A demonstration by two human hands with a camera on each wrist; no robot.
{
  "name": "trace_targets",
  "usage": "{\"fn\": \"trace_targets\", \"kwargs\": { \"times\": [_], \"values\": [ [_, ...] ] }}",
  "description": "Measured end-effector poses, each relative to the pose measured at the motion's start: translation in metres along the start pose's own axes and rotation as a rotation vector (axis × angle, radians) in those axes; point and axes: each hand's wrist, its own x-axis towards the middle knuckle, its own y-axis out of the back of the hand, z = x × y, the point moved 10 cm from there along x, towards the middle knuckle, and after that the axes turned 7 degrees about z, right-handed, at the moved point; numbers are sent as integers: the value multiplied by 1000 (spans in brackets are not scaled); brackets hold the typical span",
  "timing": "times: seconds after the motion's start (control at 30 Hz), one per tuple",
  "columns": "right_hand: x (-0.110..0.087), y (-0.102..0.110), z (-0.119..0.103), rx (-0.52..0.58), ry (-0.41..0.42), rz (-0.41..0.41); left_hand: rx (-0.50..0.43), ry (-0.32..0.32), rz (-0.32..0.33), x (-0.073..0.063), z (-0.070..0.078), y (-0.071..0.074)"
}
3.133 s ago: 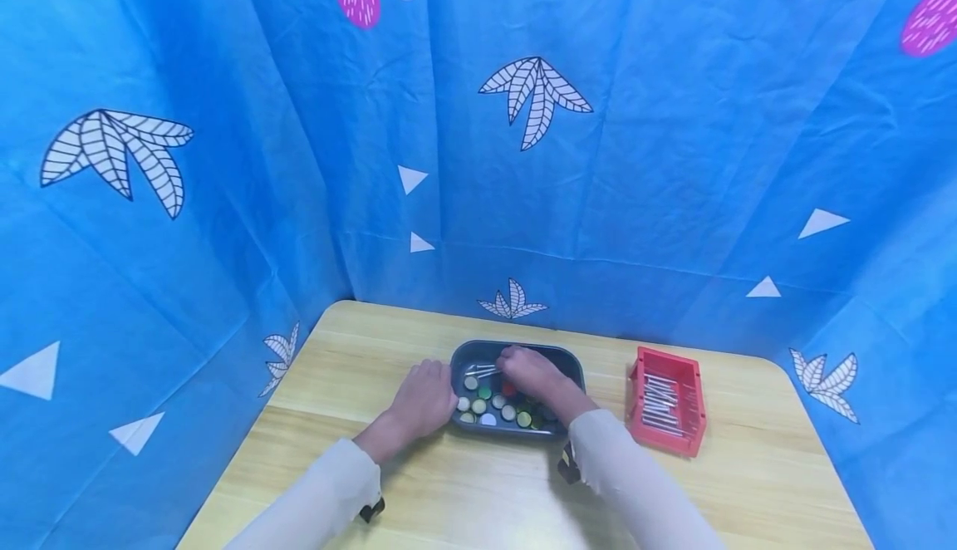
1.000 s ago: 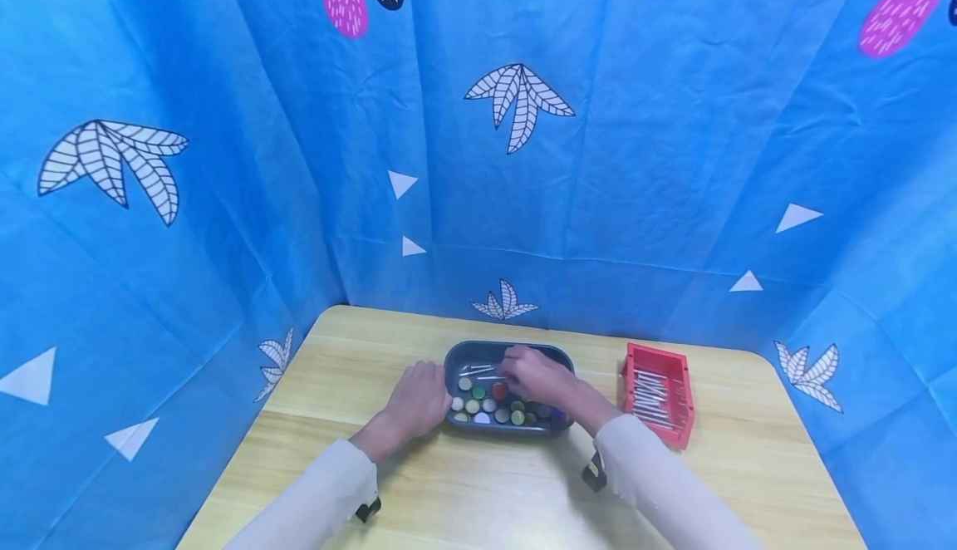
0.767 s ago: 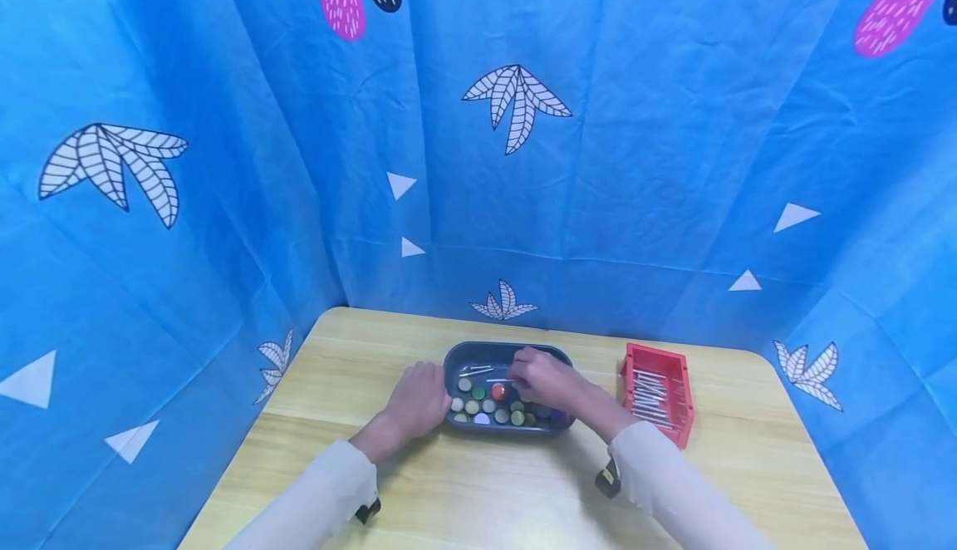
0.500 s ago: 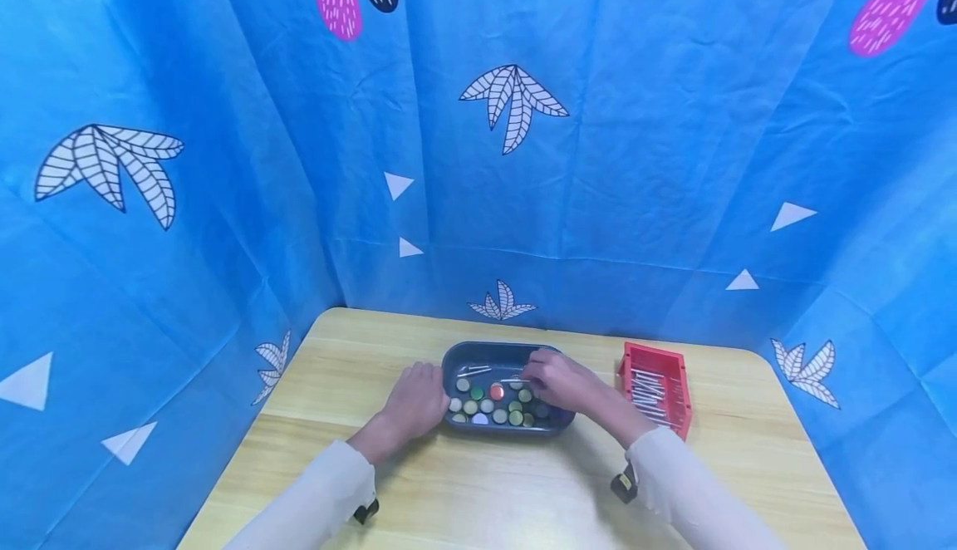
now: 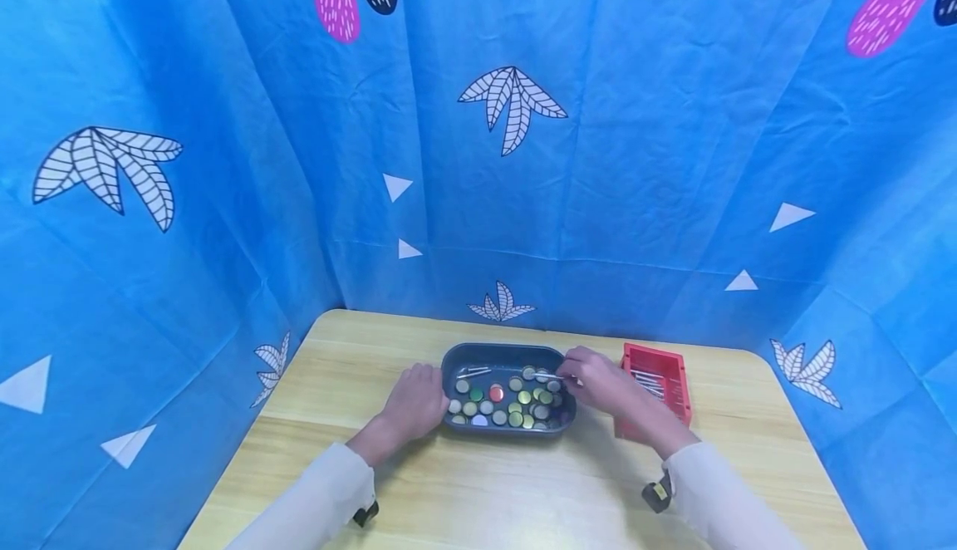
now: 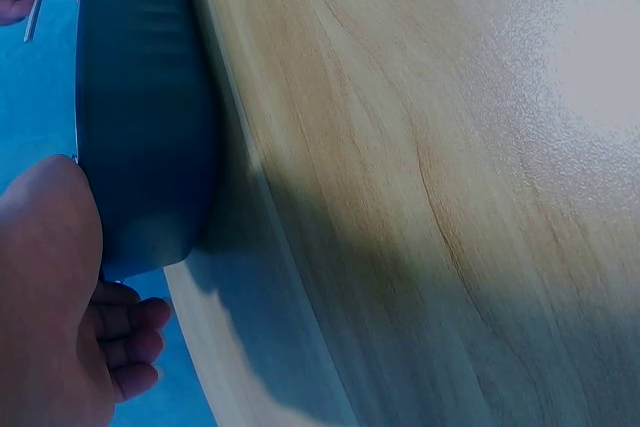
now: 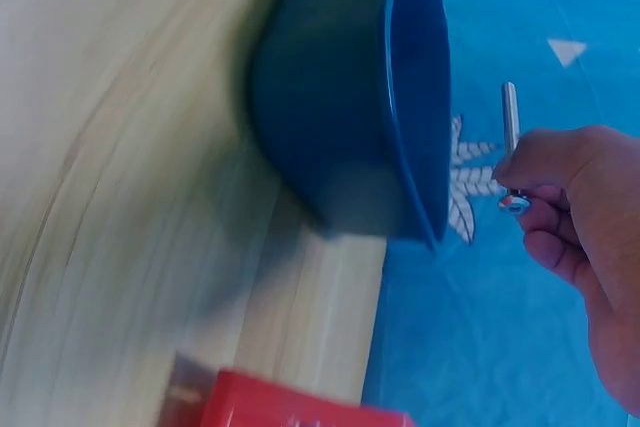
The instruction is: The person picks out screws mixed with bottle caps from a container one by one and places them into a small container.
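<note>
My left hand [image 5: 416,400] grips the left end of a dark grey-blue tray [image 5: 508,354], its thumb at the rim in the left wrist view. Inside lie several round bottle caps [image 5: 497,394], mostly gold and silver, with a green and a red one. A few silver bolts [image 5: 473,371] rest at the tray's back left. Over the tray's right end, my right hand [image 5: 601,380] pinches a silver bolt [image 7: 511,127] between thumb and fingers. Its round head points down past the fingertips in the right wrist view.
A red bin [image 5: 676,367] with several silver bolts stands right of the tray, partly behind my right forearm. Both sit on a light wooden table [image 5: 478,500]. A blue patterned curtain [image 5: 635,159] hangs behind and along the sides.
My right hand has moved right from the tray's middle to its right end, carrying the bolt, uncovering more caps. My left hand has stayed at the tray's left end.
</note>
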Motion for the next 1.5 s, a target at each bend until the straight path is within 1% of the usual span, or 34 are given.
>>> {"fn": "trace_targets", "kwargs": {
  "times": [0.07, 0.3, 0.53, 0.67, 0.87, 1.03, 1.13, 1.3, 1.5],
  "values": [
    [-6, 6, 5, -8, -22, 1, 2, 1, -5, -1, 0, -1],
    [-25, 20, 27, -24, -144, -33, 3, 4, -22, 0, 0, 0],
    [-40, 35, 40, -70, -163, 19, -18, 10, -19, 0, 0, -2],
    [-50, 42, 48, -99, -201, 35, -19, 9, -11, 0, 0, -3],
    [-65, 48, 59, -94, -253, 47, -22, 4, -14, -2, 1, -2],
    [-81, 50, 76, -105, -356, 16, -41, 13, -12, -2, 1, 0],
    [-90, 51, 85, -141, -397, -17, -37, 16, -19, -1, 0, 0],
    [-100, 56, 94, -220, -414, -21, -40, 25, -14, 0, -2, 0],
    [-109, 59, 99, -268, -437, 1, -35, 19, -16, 2, -2, -2]
  ]
}}
